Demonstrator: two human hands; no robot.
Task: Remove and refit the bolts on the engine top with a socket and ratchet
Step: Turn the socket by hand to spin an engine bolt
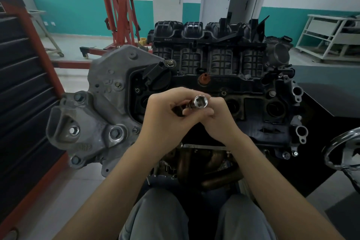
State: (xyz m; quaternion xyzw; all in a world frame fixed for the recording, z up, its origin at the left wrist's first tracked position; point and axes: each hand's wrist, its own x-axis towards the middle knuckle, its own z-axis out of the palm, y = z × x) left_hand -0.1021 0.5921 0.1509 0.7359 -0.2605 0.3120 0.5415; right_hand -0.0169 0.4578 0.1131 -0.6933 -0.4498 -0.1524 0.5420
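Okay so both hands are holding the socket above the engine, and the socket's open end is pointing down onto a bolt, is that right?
Not quite. Both the left hand and right hand do hold the socket above the engine, but its open end faces up toward the camera, showing the hollow inside; it is not on a bolt. The head view shows this.

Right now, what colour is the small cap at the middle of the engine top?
Reddish-brown; the cap shows best in the head view, just beyond the hands.
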